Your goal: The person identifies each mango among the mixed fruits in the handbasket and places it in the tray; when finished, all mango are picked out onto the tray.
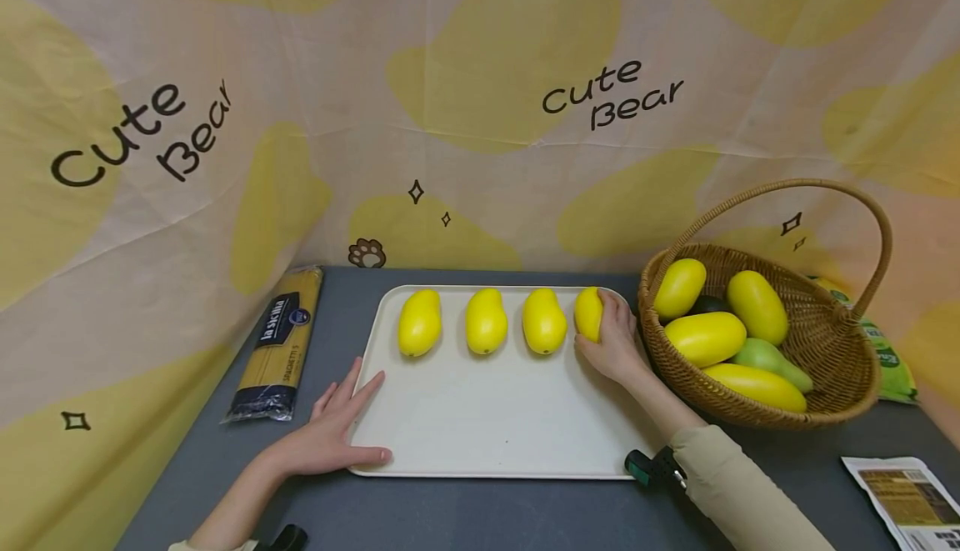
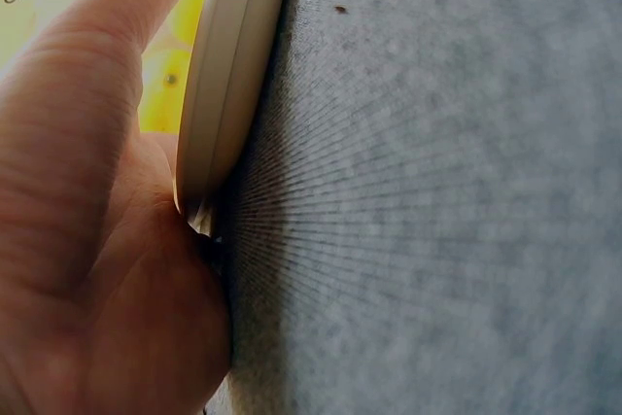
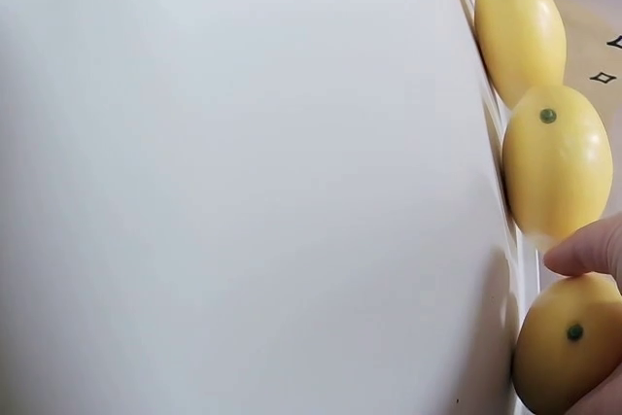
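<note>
A white rectangular tray [image 1: 480, 418] lies on the table, with several yellow mangoes in a row along its far side. They include the leftmost mango [image 1: 420, 323], one beside it [image 1: 486, 321] and another further right [image 1: 543, 321]. At the row's right end, my right hand [image 1: 617, 338] holds a mango [image 1: 588, 313] by its sides, between thumb and fingers. The right wrist view shows this mango [image 3: 559, 347] resting by the tray's rim. My left hand [image 1: 330, 434] spreads its fingers over the tray's left edge, holding nothing; its palm borders the rim [image 2: 219, 94].
A wicker basket [image 1: 840, 384] with a tall handle stands right of the tray, holding yellow mangoes, a green pear-shaped fruit [image 1: 772, 361] and a dark item. A spaghetti packet [image 1: 277, 347] lies left. A green packet [image 1: 888, 359] sits behind the basket, a white-edged pouch [image 1: 911, 501] at front right.
</note>
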A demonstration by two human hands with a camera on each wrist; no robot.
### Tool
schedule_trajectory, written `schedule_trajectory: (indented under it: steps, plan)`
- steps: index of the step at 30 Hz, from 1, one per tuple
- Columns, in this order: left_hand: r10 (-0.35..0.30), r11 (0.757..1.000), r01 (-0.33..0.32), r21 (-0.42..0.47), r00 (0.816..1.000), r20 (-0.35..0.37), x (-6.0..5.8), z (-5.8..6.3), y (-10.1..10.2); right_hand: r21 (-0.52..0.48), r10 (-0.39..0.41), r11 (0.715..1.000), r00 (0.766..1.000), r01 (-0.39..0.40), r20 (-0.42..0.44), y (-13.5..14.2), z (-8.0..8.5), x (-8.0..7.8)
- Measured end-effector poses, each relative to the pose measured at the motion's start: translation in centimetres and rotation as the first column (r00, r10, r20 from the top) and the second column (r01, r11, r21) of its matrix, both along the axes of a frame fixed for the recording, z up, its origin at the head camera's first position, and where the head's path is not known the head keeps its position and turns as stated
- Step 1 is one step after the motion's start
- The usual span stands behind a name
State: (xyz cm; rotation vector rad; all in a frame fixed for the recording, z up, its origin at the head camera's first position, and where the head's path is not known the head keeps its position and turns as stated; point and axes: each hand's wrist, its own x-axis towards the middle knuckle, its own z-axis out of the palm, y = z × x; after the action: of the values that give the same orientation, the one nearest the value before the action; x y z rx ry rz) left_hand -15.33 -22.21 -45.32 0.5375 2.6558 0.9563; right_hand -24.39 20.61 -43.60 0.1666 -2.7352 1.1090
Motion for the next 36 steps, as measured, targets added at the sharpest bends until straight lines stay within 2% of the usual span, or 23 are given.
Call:
schedule_trajectory:
  steps: [20, 29, 33, 35, 36]
  plan:
    - [-0.007, 1.0, 0.007, -0.002, 1.0, 0.015, 0.0, 0.6, 0.1, 0.008, 0.011, 1.0, 1.0, -0.011, -0.021, 0.2, -0.5, -0.1]
    - [0.008, 1.0, -0.008, -0.017, 1.0, 0.026, -0.1, 0.2, 0.1, 0.046, 0.049, 0.998, 0.998, -0.047, -0.048, -0.1, 0.6, 0.9]
    - [0.01, 1.0, -0.01, -0.018, 0.999, 0.031, -0.1, 0.2, 0.0, 0.121, 0.121, 0.987, 0.987, -0.107, -0.11, -0.4, 1.8, 2.3]
    - [0.01, 1.0, -0.01, -0.019, 0.999, 0.035, -0.1, 0.2, 0.0, 0.167, 0.17, 0.976, 0.968, -0.14, -0.184, -0.5, 2.8, 3.3]
    - [0.01, 1.0, -0.01, -0.018, 0.999, 0.037, -0.1, 0.2, 0.0, 0.192, 0.198, 0.969, 0.951, -0.154, -0.236, -0.5, 3.3, 3.9]
